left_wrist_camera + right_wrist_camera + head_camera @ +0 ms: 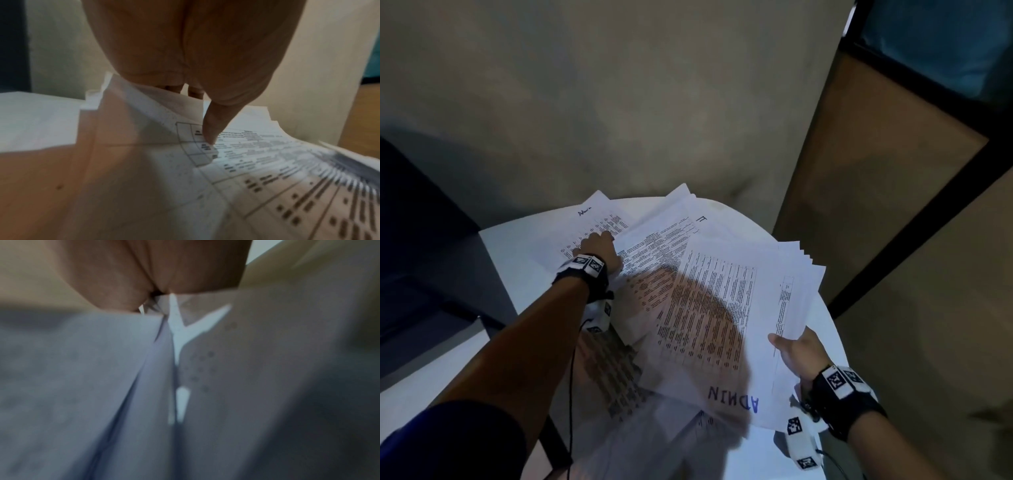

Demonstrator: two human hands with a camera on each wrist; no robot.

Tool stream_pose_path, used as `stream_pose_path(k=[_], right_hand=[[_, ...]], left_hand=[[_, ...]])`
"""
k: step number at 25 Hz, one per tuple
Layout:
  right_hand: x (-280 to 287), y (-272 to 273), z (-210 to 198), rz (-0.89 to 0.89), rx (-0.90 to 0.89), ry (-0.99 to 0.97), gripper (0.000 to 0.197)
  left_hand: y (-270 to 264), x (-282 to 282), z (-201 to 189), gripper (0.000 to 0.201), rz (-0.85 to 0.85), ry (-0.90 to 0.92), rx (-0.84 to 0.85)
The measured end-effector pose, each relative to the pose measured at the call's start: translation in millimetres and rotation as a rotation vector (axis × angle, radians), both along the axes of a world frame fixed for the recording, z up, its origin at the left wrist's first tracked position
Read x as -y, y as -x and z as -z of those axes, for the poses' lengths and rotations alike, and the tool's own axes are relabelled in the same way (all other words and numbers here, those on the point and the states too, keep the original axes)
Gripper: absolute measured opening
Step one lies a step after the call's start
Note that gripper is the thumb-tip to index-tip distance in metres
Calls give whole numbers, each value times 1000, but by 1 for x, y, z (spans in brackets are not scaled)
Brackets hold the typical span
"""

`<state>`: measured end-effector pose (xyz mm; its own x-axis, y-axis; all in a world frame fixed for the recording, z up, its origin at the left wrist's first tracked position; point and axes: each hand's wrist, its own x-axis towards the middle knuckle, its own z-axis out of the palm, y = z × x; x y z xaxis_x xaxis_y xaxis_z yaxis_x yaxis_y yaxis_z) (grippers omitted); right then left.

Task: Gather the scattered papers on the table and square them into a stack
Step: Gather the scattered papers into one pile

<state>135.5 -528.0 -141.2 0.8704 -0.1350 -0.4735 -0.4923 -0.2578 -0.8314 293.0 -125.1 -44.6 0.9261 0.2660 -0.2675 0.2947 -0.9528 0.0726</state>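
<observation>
White table [517,250], head view: papers [709,301] are fanned loosely over most of it, not squared, with corners poking past its far rim. Left hand [599,251] is at the table's far-left part, on a sheet headed "Admin" [599,219]; its fingertips are hidden past the knuckles. Right hand [799,353] is at the table's near-right rim, thumb on top of a splayed bundle, fingers hidden beneath. An upside-down "ADMIN" sheet [732,399] lies at the near rim; the sheets below it are smeared, so no count is possible. A shadow covers the middle of the fan, and the print there is barely legible. Left wrist view: the left hand [195,48] fills the top, its thumb [211,128] pressing a printed grid sheet [267,170]. Two fingertips [174,87] peek from behind a raised curl of paper, so it pinches papers; the right edge is blurred. Right wrist view: heavily blurred. The right hand [156,272] is cut off at the top, and sheet edges [102,369] wedge into its closed grip. The table can't be told apart from the paper.
</observation>
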Motion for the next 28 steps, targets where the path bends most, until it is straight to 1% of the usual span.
stream_pose_path(k=[1,2,3,4,5,6,7,8,9,12,13,15,17,18,19,20,21,22,23,24,25,26,27,28], right_hand=[[0,1,-4,-10,-12,16,106],[2,-1,-5,-16,-11,-12,95],[2,0,-9,-17,2,-26,70],[0,2,-16,-13,9,-34,40],[0,3,-21,-19,13,-60,19],[-2,4,-25,-19,23,-101,12],[-2,5,-25,-16,31,-163,25],[-4,6,-24,-7,50,-232,34],[-3,5,-18,-4,58,-248,34],[-4,1,-18,18,60,-150,15],[-4,0,-19,9,61,-114,13],[-2,-2,-14,-5,59,-134,24],[-3,1,-15,-36,66,-168,40],[-4,0,-15,-34,55,-155,44],[-4,1,-18,-43,42,-146,44],[-1,0,-21,-35,2,-160,40],[-1,-1,-23,-15,-12,-171,36],[2,-1,-27,-17,-71,-235,40],[5,-1,-26,-21,-127,-375,53],[8,2,-31,-19,-236,-513,70],[10,5,-30,-22,-255,-662,81],[8,7,-32,-68,-211,-593,83],[7,4,-25,-95,-185,-616,78],[5,0,-20,-119,-132,-477,77]], left_hand=[[1,0,-3,46,-1,33,-3],[2,0,-4,41,7,62,14],[4,1,-9,38,2,71,44],[8,5,-15,39,-5,69,89],[13,8,-25,41,-2,42,133],[18,11,-36,42,14,-12,169],[23,15,-49,40,23,-70,203],[29,19,-61,35,34,-106,256],[35,22,-76,30,34,-110,323],[53,27,-125,24,31,-97,495],[61,28,-141,24,2,-92,551],[80,29,-172,26,-131,-13,700],[100,31,-187,24,-297,170,813],[109,34,-189,24,-350,290,821],[116,38,-184,23,-370,397,778],[123,43,-172,21,-352,480,692],[129,51,-156,18,-311,538,574],[135,59,-133,17,-262,560,428],[140,70,-107,24,-217,535,281],[147,84,-77,34,-188,469,144],[157,101,-48,44,-156,403,29],[170,121,-24,52,-133,344,-53],[179,136,-3,56,-103,321,-103],[188,149,10,56,-76,326,-105]])
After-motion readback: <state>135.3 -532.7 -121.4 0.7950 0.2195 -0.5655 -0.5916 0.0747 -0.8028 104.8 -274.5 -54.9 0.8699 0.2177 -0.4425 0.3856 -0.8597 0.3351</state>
